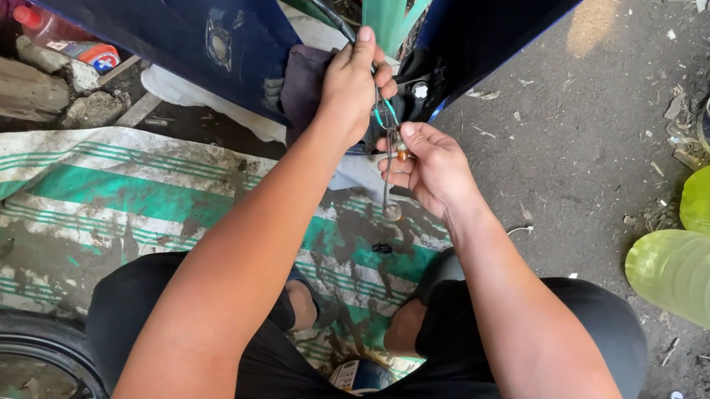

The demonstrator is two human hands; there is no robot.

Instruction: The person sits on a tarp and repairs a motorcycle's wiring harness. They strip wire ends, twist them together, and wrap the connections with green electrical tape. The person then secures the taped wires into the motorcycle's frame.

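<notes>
— While we squat on the striped green-white tarp (101,184), where's the thin black wire bundle (341,24)?
— Against the dark blue plastic body panel (152,8); our left hand (349,89) grips it, right hand (432,166) pinches its small amber bulb end (399,152).

There is just one camera, and it is sitting on the person's head. It is looking almost straight down — past both arms to the left hand (349,89) and right hand (434,166), which are close in front. It is also catching the lap, the striped mat (55,187) and the dirt ground (582,138).
</notes>
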